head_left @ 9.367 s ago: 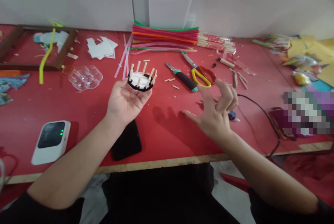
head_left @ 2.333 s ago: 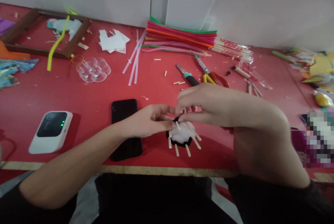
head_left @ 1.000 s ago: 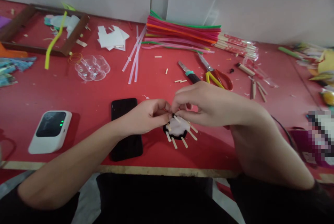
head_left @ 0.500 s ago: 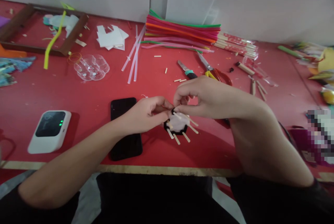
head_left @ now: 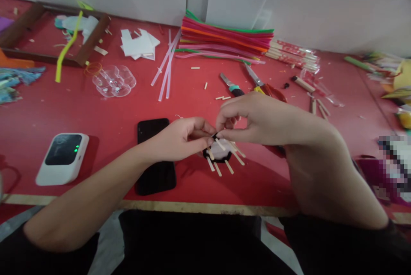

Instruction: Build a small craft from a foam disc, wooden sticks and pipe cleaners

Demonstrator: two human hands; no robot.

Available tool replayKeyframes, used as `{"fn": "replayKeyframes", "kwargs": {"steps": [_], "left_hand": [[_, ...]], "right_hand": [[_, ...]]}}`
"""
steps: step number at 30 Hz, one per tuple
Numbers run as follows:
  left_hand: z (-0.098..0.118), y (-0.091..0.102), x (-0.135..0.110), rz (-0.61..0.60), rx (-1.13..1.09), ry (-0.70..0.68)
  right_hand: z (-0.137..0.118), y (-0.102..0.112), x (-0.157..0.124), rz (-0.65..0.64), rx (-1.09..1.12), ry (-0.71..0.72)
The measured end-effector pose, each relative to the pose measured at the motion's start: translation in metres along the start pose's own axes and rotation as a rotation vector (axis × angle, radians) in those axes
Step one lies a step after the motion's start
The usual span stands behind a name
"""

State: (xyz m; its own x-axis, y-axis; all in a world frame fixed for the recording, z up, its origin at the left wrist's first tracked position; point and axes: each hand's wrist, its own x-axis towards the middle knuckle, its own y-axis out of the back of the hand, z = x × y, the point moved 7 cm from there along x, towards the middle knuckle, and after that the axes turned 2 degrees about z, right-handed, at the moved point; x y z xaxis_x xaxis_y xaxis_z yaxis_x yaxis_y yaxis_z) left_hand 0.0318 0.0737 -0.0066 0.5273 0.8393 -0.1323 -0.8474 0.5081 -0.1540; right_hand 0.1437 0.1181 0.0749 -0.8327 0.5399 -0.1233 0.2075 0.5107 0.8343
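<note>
Black-rimmed white disc (head_left: 218, 154) with wooden sticks (head_left: 229, 167) is over the red worktop (head_left: 96, 114); left hand (head_left: 181, 140) and right hand (head_left: 252, 119), equally close, pinch its far rim with narrow fingers, and the sticks lean near and right.

Room between stick ring (head_left: 220, 152) and table edge (head_left: 205, 207); phone (head_left: 157, 178) blocks left.

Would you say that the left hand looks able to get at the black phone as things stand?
Probably not just now: the left hand seems to be pinching the stick-ringed white disc at its edge, and its own wrist crosses over the black phone. Nothing else covers the phone.
</note>
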Motion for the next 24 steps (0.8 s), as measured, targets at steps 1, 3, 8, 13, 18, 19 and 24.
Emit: {"fn": "replayKeyframes", "kwargs": {"steps": [1, 3, 8, 13, 18, 19, 24], "left_hand": [[0.0, 0.0, 0.0, 0.0, 0.015, -0.01], [0.001, 0.0, 0.0, 0.008, 0.061, -0.04], [0.003, 0.003, 0.001, 0.083, 0.225, -0.146], [0.005, 0.009, -0.001, 0.199, 0.409, -0.227], [0.009, 0.013, -0.003, 0.286, 0.47, -0.262], [0.01, 0.013, -0.003, 0.3, 0.481, -0.275], [0.016, 0.015, -0.009, 0.374, 0.551, -0.34]], "right_hand": [[-0.001, 0.0, 0.0, 0.004, -0.003, 0.005], [-0.001, 0.0, 0.0, 0.014, -0.02, 0.009], [0.0, 0.0, 0.002, 0.043, -0.111, -0.02], [-0.001, 0.0, 0.002, 0.024, -0.227, -0.012], [-0.011, -0.001, -0.003, 0.072, -0.468, -0.135], [-0.016, -0.001, -0.005, 0.104, -0.528, -0.145], [-0.059, -0.004, -0.019, 0.331, -0.687, 0.032]]}}
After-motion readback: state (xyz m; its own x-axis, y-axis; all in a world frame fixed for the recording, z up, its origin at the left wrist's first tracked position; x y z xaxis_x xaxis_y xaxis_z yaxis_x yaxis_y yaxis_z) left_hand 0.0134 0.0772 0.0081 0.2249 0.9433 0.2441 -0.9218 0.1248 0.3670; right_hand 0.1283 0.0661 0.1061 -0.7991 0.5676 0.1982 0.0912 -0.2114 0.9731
